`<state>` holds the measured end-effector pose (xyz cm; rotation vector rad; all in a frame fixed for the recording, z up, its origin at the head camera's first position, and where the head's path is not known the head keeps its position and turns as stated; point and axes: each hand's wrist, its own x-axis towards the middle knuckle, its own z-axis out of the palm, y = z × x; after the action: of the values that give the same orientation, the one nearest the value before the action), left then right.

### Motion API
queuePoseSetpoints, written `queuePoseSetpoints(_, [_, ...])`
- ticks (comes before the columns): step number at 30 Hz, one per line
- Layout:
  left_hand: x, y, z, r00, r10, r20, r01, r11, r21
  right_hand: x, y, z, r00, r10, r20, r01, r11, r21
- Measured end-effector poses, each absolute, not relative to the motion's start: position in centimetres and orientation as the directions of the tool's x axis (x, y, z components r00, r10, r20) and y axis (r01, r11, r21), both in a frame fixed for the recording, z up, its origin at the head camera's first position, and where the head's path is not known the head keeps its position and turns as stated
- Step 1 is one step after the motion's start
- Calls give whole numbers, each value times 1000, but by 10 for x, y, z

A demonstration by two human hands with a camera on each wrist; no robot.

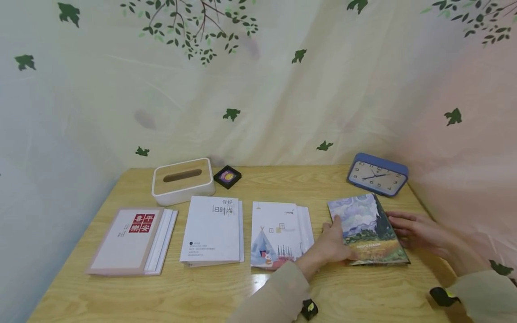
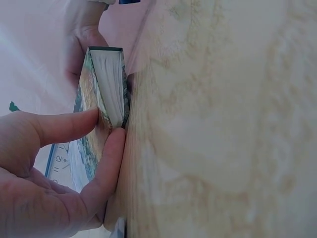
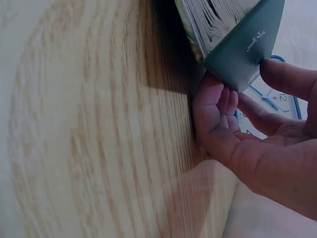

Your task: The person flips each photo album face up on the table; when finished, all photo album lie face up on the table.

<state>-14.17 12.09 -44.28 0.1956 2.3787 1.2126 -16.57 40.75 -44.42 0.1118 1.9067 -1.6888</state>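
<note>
Two hands work on one book at the right end of a wooden table (image 1: 210, 291). That book, a photo album (image 1: 367, 229) with a painted landscape cover of swirling sky and yellow field, lies between them, its front edge near the table's front. The left hand (image 1: 333, 242) pinches the album's left edge: in the left wrist view the thumb lies on the cover and a finger (image 2: 106, 163) runs along under the edge, so the cover side is lifted a little off the wood. The right hand (image 1: 418, 229) is at the album's right edge, the spine side; the right wrist view shows its fingers (image 3: 213, 106) curled in beneath the raised dark green spine with the thumb above it, touching or nearly touching, so this hand cups the album rather than lying flat. Behind the album, near the wall, a blue clock (image 1: 377, 175) leans with its white dial facing forward. To the left of the album three more stacks lie in a row, well apart from both hands: a stack with a tent drawing (image 1: 278, 233), a white stack with black lettering (image 1: 212, 231), and a stack with a red square mark (image 1: 131, 240). Behind these stand a white tissue box (image 1: 182, 181) with a wooden lid and, just beside it, a small black square object (image 1: 227, 176).
</note>
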Motion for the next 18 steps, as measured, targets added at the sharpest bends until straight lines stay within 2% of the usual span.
queuePoseSetpoints(11, [-143, 118, -437, -856, 374, -358, -139, 500, 855, -161, 407, -443, -826, -396, -402, 416, 54, -908])
queuePoseSetpoints(18, [-145, 116, -436, -828, 406, -386, -190, 444, 876, -158, 406, -436, -818, -490, -301, 375, -58, -925])
